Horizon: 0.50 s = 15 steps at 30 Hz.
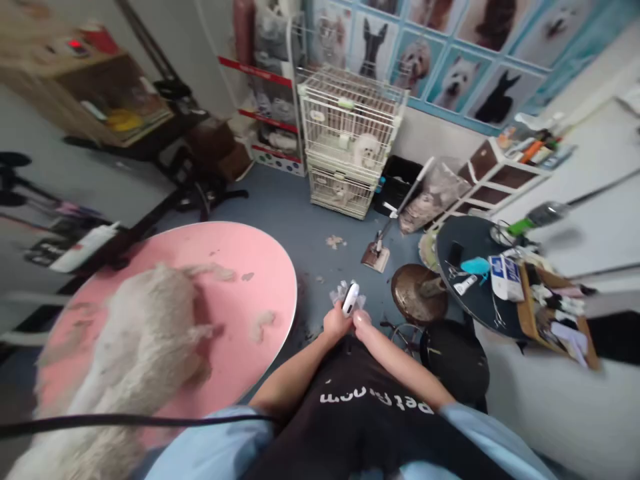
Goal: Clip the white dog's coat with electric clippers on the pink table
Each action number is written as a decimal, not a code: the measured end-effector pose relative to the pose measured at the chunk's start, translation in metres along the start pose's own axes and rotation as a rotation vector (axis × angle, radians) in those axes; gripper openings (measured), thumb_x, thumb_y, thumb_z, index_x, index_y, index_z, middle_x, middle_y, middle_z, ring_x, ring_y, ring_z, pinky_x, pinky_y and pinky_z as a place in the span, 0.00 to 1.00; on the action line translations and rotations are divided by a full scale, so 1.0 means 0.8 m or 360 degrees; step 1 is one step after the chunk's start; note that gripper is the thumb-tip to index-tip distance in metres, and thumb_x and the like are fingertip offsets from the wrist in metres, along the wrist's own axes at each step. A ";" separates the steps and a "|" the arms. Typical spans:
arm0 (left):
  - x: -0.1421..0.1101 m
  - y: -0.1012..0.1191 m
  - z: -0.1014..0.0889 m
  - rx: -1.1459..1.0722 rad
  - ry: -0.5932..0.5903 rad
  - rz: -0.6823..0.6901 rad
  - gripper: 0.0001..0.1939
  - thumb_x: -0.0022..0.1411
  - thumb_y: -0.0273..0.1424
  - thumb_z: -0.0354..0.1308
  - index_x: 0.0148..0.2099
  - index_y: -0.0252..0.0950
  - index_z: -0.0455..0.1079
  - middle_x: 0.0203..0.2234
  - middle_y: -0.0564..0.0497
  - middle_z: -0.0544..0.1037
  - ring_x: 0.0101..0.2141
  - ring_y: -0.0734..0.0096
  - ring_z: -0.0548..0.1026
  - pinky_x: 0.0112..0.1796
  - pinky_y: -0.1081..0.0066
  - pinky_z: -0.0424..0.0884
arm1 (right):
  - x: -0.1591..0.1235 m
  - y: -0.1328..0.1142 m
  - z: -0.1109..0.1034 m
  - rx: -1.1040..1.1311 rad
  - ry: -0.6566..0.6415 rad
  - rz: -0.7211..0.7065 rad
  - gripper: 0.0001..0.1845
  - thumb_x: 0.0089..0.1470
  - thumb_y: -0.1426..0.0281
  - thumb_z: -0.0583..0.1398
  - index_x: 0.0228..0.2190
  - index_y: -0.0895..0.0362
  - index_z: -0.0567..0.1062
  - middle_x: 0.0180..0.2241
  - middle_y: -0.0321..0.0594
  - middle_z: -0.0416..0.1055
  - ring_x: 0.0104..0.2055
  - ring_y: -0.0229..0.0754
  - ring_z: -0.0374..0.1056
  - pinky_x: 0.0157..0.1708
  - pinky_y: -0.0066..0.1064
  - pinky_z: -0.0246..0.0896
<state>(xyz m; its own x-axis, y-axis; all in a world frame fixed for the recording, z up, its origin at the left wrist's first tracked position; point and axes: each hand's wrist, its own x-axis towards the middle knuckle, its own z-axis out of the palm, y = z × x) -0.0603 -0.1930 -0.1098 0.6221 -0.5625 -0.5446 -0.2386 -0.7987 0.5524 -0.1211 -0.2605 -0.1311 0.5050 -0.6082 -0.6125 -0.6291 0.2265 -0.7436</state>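
Both hands meet in front of my black apron. My left hand (337, 323) is closed around the base of a white hair clipper (351, 298), which points up and away. My right hand (361, 321) pinches at the same clipper from the right. A small clump of pale fur sticks out around the clipper's head. To the left, a white fluffy dog (131, 340) stands on the round pink grooming table (260, 267), blurred, with loose fur tufts scattered on the pink top.
A black cord (125, 420) crosses the lower left. A round dark side table (470, 293) with tools and a wooden tray stands at right, a black stool (457, 363) below it. Wire cages (350, 133) holding a small white dog stand against the far wall. Fur lies on the blue floor.
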 end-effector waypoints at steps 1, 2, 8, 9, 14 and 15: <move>0.010 -0.004 -0.004 0.0025 0.0040 -0.0074 0.21 0.61 0.39 0.59 0.55 0.38 0.66 0.43 0.41 0.82 0.45 0.56 0.80 0.41 0.67 0.71 | 0.008 -0.004 0.002 -0.0102 -0.0064 0.0018 0.19 0.63 0.62 0.60 0.52 0.57 0.70 0.53 0.45 0.69 0.50 0.46 0.70 0.48 0.44 0.71; 0.019 -0.006 -0.006 0.0022 0.0077 -0.0142 0.22 0.61 0.39 0.58 0.55 0.38 0.65 0.43 0.41 0.82 0.46 0.55 0.80 0.42 0.67 0.71 | 0.018 -0.008 0.003 -0.0201 -0.0129 0.0032 0.18 0.63 0.62 0.60 0.51 0.57 0.71 0.52 0.45 0.70 0.50 0.47 0.70 0.48 0.44 0.70; 0.068 0.028 -0.012 -0.0229 0.0296 -0.0471 0.21 0.61 0.42 0.58 0.54 0.39 0.65 0.44 0.41 0.81 0.47 0.55 0.79 0.43 0.67 0.71 | 0.073 -0.061 -0.038 -0.0601 -0.0685 -0.0220 0.12 0.59 0.64 0.58 0.38 0.54 0.80 0.46 0.45 0.79 0.57 0.54 0.68 0.59 0.42 0.58; 0.077 0.034 -0.019 -0.0273 0.0344 -0.0538 0.20 0.61 0.40 0.58 0.54 0.39 0.65 0.45 0.41 0.81 0.47 0.55 0.79 0.44 0.67 0.70 | 0.081 -0.072 -0.061 -0.0625 -0.0804 -0.0276 0.14 0.58 0.62 0.59 0.41 0.54 0.80 0.47 0.44 0.78 0.58 0.52 0.68 0.59 0.42 0.58; 0.102 0.021 -0.072 -0.0476 0.0561 -0.0933 0.21 0.63 0.34 0.55 0.57 0.34 0.60 0.48 0.35 0.78 0.50 0.53 0.77 0.47 0.63 0.70 | 0.170 -0.141 -0.237 -0.0563 -0.1362 -0.0286 0.26 0.50 0.50 0.61 0.44 0.55 0.80 0.49 0.52 0.77 0.52 0.54 0.73 0.52 0.48 0.65; 0.101 0.016 -0.079 -0.0522 0.0572 -0.0955 0.22 0.62 0.33 0.55 0.57 0.33 0.60 0.48 0.35 0.78 0.50 0.53 0.77 0.47 0.62 0.70 | 0.196 -0.159 -0.260 -0.0640 -0.1107 -0.0381 0.24 0.48 0.49 0.61 0.39 0.54 0.81 0.45 0.51 0.78 0.49 0.55 0.75 0.49 0.49 0.66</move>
<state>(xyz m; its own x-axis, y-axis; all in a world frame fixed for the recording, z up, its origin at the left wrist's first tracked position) 0.0339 -0.2354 -0.1067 0.7925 0.0954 -0.6023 0.4141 -0.8092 0.4168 -0.0845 -0.5428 -0.0766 0.8181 0.0328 -0.5742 -0.5548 -0.2178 -0.8030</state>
